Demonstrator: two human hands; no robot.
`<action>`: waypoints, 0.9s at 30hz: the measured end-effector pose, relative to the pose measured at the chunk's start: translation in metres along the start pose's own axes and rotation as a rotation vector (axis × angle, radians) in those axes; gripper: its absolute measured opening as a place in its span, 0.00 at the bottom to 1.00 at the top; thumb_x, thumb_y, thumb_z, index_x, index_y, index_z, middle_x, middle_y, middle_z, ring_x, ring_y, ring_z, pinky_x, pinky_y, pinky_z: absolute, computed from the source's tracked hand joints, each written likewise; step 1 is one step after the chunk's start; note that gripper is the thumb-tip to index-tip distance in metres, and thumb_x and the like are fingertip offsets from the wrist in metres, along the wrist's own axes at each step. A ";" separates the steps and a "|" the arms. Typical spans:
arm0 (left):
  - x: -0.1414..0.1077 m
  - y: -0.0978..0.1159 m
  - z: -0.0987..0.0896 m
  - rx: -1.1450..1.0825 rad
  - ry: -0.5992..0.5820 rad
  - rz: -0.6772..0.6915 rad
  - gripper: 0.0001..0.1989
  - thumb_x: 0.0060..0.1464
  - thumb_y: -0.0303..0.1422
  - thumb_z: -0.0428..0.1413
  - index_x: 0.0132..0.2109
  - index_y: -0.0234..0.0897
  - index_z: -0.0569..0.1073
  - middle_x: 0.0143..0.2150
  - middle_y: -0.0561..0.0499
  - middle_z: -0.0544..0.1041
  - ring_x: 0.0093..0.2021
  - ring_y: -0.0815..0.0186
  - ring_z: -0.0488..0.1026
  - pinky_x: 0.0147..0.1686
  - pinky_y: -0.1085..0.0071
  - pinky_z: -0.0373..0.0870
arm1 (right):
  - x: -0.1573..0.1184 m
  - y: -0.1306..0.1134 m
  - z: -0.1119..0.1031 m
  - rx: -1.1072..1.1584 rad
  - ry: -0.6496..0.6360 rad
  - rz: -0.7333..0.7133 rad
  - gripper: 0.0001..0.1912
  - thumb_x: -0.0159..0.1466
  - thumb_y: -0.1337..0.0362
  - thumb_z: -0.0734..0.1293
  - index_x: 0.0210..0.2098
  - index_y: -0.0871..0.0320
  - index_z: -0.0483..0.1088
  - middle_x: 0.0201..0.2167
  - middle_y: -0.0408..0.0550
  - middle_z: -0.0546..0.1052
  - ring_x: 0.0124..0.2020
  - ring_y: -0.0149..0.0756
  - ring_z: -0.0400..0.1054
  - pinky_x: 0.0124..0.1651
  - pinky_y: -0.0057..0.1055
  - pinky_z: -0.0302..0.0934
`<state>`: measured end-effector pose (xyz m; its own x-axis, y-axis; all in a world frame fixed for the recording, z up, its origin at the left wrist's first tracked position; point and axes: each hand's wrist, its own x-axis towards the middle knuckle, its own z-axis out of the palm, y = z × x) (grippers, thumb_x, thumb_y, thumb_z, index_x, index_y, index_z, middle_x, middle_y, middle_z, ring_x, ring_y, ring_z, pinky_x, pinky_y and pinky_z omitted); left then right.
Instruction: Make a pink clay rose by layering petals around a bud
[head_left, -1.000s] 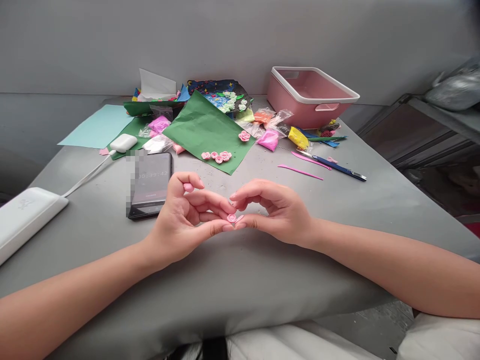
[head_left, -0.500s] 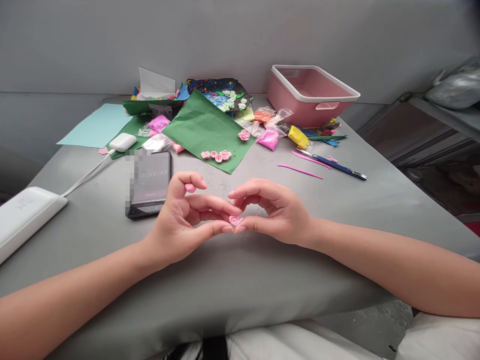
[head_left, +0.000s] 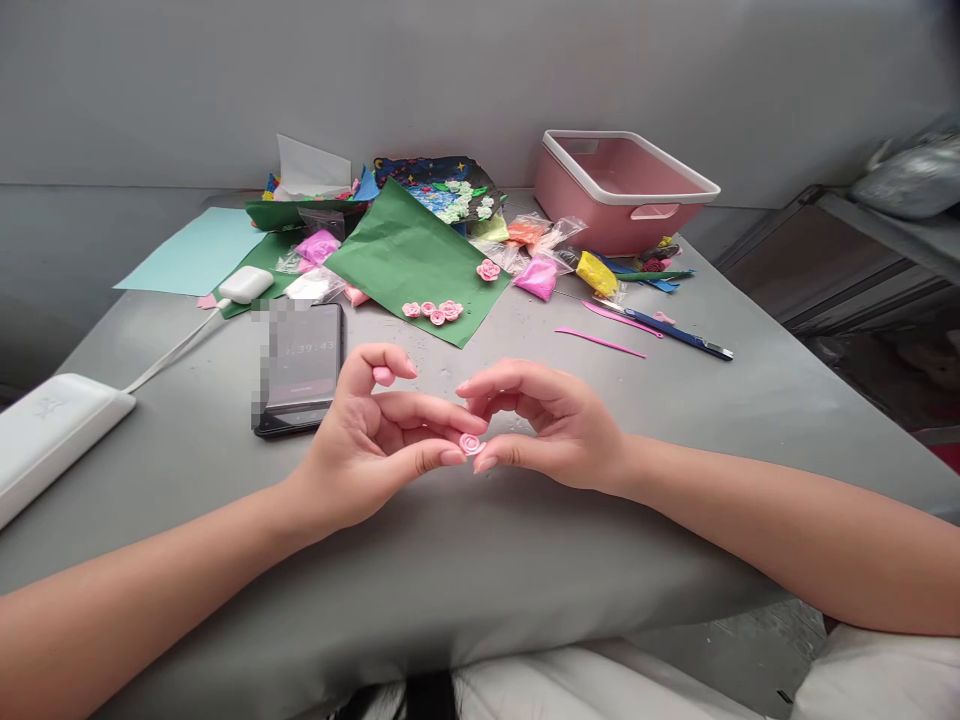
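Over the near part of the table, my left hand pinches a small pink clay rose between thumb and fingers. Its spiral centre faces up, and a loose petal edge sticks out on the right. A little lump of pink clay is tucked in the curled finger of the same hand. My right hand is curved close to the rose's right side. Its thumb and fingers stand apart, the thumb tip just by the petal edge; whether it touches cannot be made out.
Finished pink roses lie on a green sheet. Around it are a phone, a white power bank, bags of coloured clay, pink modelling tools, a blue-handled knife and a pink basket.
My right thumb has drawn slightly away from the rose, down and to the right. The rose has turned a little in my left hand and shows more of its edge.
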<state>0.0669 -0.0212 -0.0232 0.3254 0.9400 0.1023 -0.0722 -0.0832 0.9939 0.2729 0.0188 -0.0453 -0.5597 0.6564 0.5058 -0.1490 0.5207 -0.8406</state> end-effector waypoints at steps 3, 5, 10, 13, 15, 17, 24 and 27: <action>-0.001 -0.002 0.000 -0.031 -0.031 0.005 0.26 0.49 0.25 0.65 0.40 0.47 0.54 0.36 0.60 0.86 0.35 0.61 0.83 0.32 0.62 0.82 | 0.000 0.000 0.000 0.018 -0.002 -0.018 0.21 0.57 0.64 0.77 0.48 0.57 0.72 0.39 0.46 0.78 0.38 0.28 0.74 0.44 0.27 0.74; -0.002 -0.003 0.000 -0.037 -0.046 -0.012 0.26 0.49 0.25 0.65 0.40 0.48 0.54 0.36 0.59 0.86 0.36 0.60 0.84 0.32 0.61 0.82 | 0.000 0.000 0.000 0.021 -0.012 -0.029 0.21 0.57 0.65 0.77 0.49 0.57 0.72 0.38 0.46 0.78 0.38 0.28 0.74 0.44 0.27 0.73; -0.002 -0.003 0.000 -0.041 -0.055 -0.025 0.25 0.51 0.27 0.65 0.40 0.47 0.54 0.37 0.58 0.86 0.34 0.62 0.83 0.32 0.61 0.82 | 0.001 0.000 -0.001 0.036 -0.030 -0.057 0.24 0.55 0.64 0.78 0.50 0.57 0.72 0.36 0.45 0.77 0.39 0.29 0.75 0.44 0.27 0.73; -0.002 -0.001 0.000 -0.059 -0.070 -0.016 0.22 0.52 0.26 0.65 0.41 0.46 0.57 0.37 0.57 0.87 0.37 0.62 0.84 0.34 0.64 0.82 | 0.001 -0.001 -0.001 0.056 -0.026 -0.054 0.23 0.56 0.66 0.78 0.50 0.56 0.72 0.37 0.44 0.77 0.38 0.28 0.74 0.44 0.26 0.73; -0.002 0.000 0.000 -0.068 -0.085 -0.021 0.20 0.53 0.25 0.64 0.39 0.45 0.58 0.38 0.55 0.87 0.40 0.62 0.84 0.35 0.66 0.82 | 0.001 -0.001 -0.001 0.063 -0.025 -0.053 0.23 0.56 0.68 0.78 0.50 0.57 0.72 0.36 0.44 0.77 0.38 0.27 0.74 0.44 0.25 0.73; -0.002 0.002 0.001 -0.079 -0.100 -0.015 0.20 0.54 0.24 0.64 0.37 0.44 0.57 0.40 0.54 0.87 0.41 0.63 0.84 0.36 0.69 0.81 | 0.002 -0.001 0.000 0.061 -0.024 -0.058 0.22 0.56 0.67 0.78 0.49 0.57 0.72 0.36 0.44 0.77 0.38 0.27 0.74 0.44 0.25 0.73; -0.004 0.002 0.003 -0.140 -0.103 -0.017 0.22 0.55 0.21 0.63 0.35 0.43 0.56 0.40 0.56 0.86 0.39 0.70 0.83 0.39 0.75 0.79 | 0.002 0.001 0.000 0.039 -0.024 -0.071 0.23 0.57 0.66 0.78 0.50 0.57 0.72 0.36 0.45 0.77 0.37 0.28 0.74 0.44 0.27 0.73; -0.004 0.001 0.004 -0.165 -0.107 -0.021 0.21 0.55 0.20 0.62 0.35 0.42 0.56 0.39 0.58 0.87 0.39 0.72 0.83 0.39 0.76 0.79 | 0.002 0.001 0.000 0.036 -0.030 -0.071 0.23 0.56 0.66 0.78 0.50 0.57 0.71 0.35 0.45 0.76 0.37 0.29 0.74 0.43 0.28 0.74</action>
<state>0.0689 -0.0264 -0.0222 0.4265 0.8996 0.0942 -0.2152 -0.0003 0.9766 0.2720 0.0204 -0.0453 -0.5706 0.6020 0.5586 -0.2179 0.5449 -0.8097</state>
